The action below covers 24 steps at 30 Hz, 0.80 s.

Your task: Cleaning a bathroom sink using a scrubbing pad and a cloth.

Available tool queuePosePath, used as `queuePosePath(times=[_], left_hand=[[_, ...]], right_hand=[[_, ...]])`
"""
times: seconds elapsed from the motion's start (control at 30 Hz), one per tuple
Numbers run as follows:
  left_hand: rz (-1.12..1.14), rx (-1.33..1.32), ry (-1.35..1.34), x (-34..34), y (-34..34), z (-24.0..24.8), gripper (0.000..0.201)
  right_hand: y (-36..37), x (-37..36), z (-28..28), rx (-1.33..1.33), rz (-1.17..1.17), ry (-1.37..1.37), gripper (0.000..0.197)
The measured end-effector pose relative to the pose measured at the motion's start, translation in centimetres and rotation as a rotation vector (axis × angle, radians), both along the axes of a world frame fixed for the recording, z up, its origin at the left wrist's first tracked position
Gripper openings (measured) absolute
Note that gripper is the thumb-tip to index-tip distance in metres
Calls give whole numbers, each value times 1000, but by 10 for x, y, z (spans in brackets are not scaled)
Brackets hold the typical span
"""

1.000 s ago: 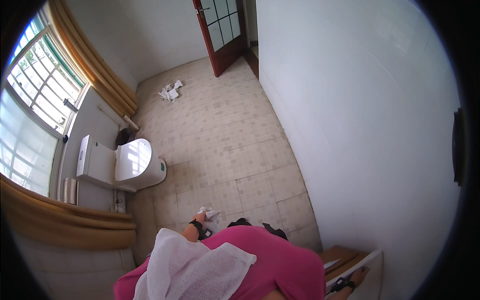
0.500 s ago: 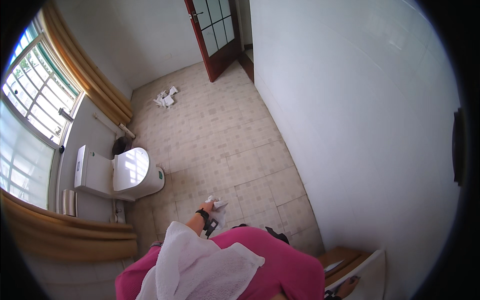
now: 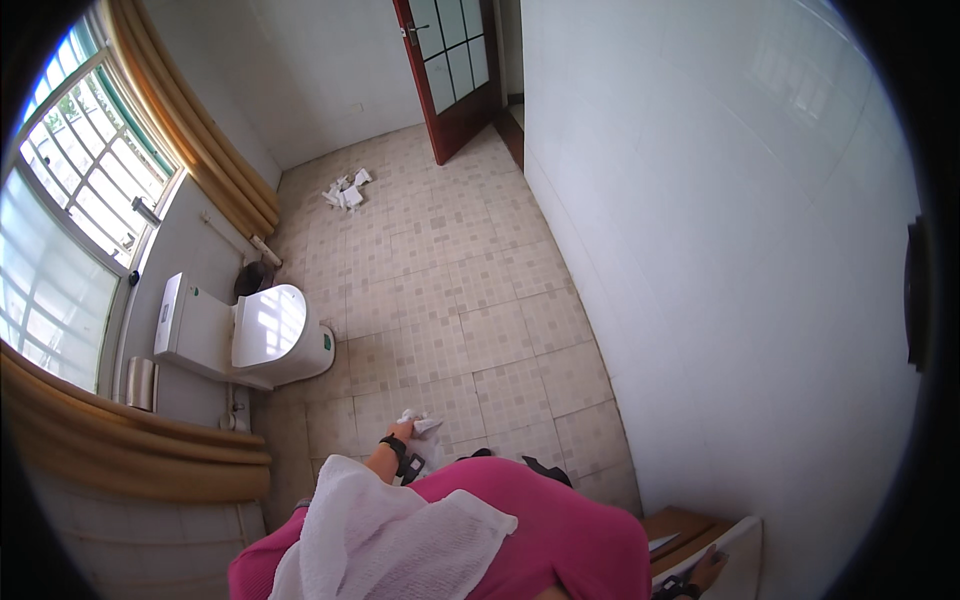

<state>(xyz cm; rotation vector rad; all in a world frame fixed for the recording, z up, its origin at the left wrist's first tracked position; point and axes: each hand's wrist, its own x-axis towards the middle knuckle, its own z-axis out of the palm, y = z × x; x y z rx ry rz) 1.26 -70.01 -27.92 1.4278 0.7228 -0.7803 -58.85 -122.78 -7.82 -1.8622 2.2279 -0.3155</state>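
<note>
My left hand (image 3: 402, 430) is low in front of me, closed on a crumpled white tissue (image 3: 425, 424) above the tiled floor. A dark band with a small device circles that wrist. At the lower right, my right hand (image 3: 708, 568) rests against a white panel (image 3: 742, 550) beside a brown wooden surface (image 3: 684, 528). It also wears a dark wristband; its fingers are too small and dim to read. A white towel (image 3: 400, 540) is draped over my pink top (image 3: 560, 510).
A white toilet (image 3: 272, 325) with its lid down stands at the left, a dark bin (image 3: 250, 278) behind it. Crumpled white paper (image 3: 348, 190) lies on the far floor. A red-brown door (image 3: 462, 125) stands ajar, and a white wall (image 3: 700, 250) runs along the right.
The view has shifted slightly. My left hand with the tissue sits a little lower and further left. My right hand has moved slightly to the right along the white panel.
</note>
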Motion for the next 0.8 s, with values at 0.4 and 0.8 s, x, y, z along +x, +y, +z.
queuePosePath(times=[0.4,0.8], left_hand=[[-204,6,44,16,-6,-9,21],[-173,-126,173,18,-90,94,27]], right_hand=[[39,26,33,11,-114,7,42],[128,66,57,-3,-146,-18,35]])
